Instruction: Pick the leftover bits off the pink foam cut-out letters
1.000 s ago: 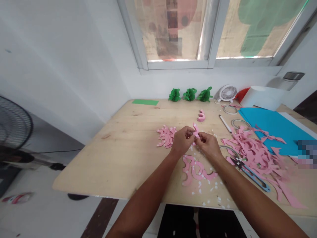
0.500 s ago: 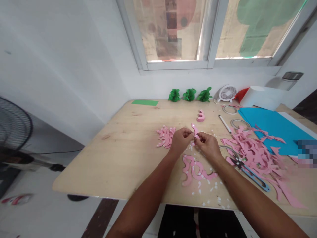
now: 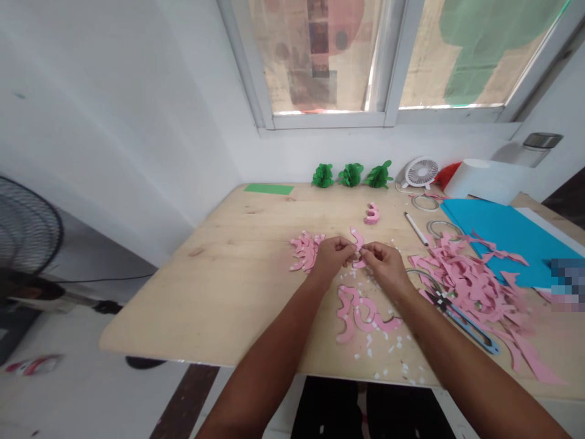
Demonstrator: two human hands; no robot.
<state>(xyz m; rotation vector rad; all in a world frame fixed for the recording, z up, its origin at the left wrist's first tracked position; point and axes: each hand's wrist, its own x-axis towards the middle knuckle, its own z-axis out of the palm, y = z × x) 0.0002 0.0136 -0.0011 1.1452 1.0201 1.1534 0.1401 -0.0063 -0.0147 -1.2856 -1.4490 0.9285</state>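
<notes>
A curved pink paper cutout (image 3: 358,236) is pinched between my two hands over the middle of the table. The fingertips of my left hand (image 3: 334,255) are closed on its left side, and those of my right hand (image 3: 382,262) press on it from the right. Left of my left hand lies a cluster of pink pieces with white bits (image 3: 302,253). Curved pink cutouts (image 3: 363,314) spread out below both hands, with small white paper scraps (image 3: 369,344) around them. Above the hands is a small stack of pink cutouts (image 3: 372,213).
Right of my right hand sit a heap of pink offcuts (image 3: 475,274) and blue-handled snips (image 3: 470,329). A white pen (image 3: 415,228), tape rings (image 3: 443,230), blue sheets (image 3: 525,238) and a small white fan (image 3: 421,172) lie beyond. Green paper ornaments (image 3: 351,175) and a green strip (image 3: 269,188) line the back.
The pink cutout between my fingers has shifted slightly left, and more of its lower end shows under them. My right fingertips have moved a little. The other things stay where they were.
</notes>
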